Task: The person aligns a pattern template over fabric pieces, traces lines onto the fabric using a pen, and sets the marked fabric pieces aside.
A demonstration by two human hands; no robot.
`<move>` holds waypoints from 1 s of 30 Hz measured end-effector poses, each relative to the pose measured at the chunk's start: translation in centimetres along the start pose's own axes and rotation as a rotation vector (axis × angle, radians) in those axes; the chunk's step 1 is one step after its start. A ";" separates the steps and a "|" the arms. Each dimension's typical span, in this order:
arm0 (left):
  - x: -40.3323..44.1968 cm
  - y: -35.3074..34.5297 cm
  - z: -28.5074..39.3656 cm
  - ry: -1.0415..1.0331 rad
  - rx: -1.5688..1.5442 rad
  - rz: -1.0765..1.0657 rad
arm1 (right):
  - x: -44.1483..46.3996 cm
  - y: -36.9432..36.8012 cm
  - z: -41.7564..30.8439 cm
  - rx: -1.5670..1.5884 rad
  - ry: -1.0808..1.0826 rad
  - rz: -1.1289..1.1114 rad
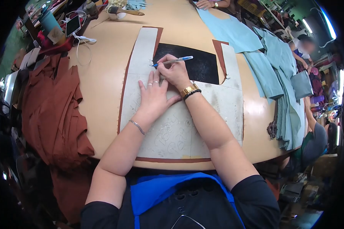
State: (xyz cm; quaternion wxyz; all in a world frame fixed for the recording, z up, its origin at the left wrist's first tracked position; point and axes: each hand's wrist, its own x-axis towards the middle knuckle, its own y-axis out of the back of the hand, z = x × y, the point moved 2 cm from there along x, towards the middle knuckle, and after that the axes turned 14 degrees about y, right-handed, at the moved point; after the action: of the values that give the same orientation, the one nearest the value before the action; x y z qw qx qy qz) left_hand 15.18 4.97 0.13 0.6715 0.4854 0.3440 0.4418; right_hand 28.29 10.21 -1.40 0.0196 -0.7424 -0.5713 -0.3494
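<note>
The right hand point(175, 72) is grasping a pen point(182, 59) at the far left of a pale template point(168, 131); the left hand point(153, 93), fingers released, is resting on the template, which is overlying brown material point(159, 35) on the counter point(101, 91).

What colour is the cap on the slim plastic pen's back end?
Blue; the cap shows best in the head view, the only view.

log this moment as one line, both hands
left hand: flat on pale template | right hand: holding pen, tip near template notch | brown sheet: edges showing beneath template
</note>
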 end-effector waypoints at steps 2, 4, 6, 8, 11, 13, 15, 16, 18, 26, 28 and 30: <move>0.0 0.0 0.1 0.009 0.002 -0.002 | -0.1 0.1 0.0 -0.003 -0.019 -0.029; -0.2 0.0 0.2 -0.006 -0.016 0.011 | 0.0 0.3 0.0 -0.006 0.009 -0.022; -0.1 0.2 0.2 -0.019 -0.051 -0.017 | -0.3 0.9 -0.1 0.042 -0.003 0.028; -0.2 0.0 0.0 -0.029 -0.075 -0.023 | -0.8 3.0 -0.4 0.022 -0.035 0.122; -0.4 0.3 0.2 -0.021 -0.052 -0.030 | -3.0 8.9 1.9 0.051 -0.049 0.360; -0.5 0.6 0.4 -0.019 -0.032 -0.034 | -5.4 14.5 2.5 -0.075 -0.042 0.457; -0.5 0.6 0.6 -0.017 -0.026 -0.035 | -8.0 19.7 5.7 -0.109 -0.085 0.566; -0.4 0.5 0.5 -0.018 -0.031 -0.036 | -9.2 21.4 6.0 -0.146 -0.122 0.562; -0.4 0.4 0.5 -0.020 -0.036 -0.039 | -10.6 23.4 5.9 -0.217 -0.198 0.553; -0.5 0.5 0.6 -0.012 -0.024 -0.053 | -10.7 22.7 4.8 -0.231 -0.121 0.414; -0.5 0.5 0.6 -0.011 -0.023 -0.053 | -10.7 22.7 4.6 -0.231 -0.134 0.393; -0.5 0.5 0.7 -0.012 -0.020 -0.053 | -10.7 22.7 4.7 -0.244 -0.143 0.381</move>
State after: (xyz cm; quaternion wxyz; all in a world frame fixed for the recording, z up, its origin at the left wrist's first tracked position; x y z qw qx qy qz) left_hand 15.46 4.32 0.80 0.6897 0.4720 0.3484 0.4244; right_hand 49.06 -4.55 -2.32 -0.0451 -0.8566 -0.3744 -0.3522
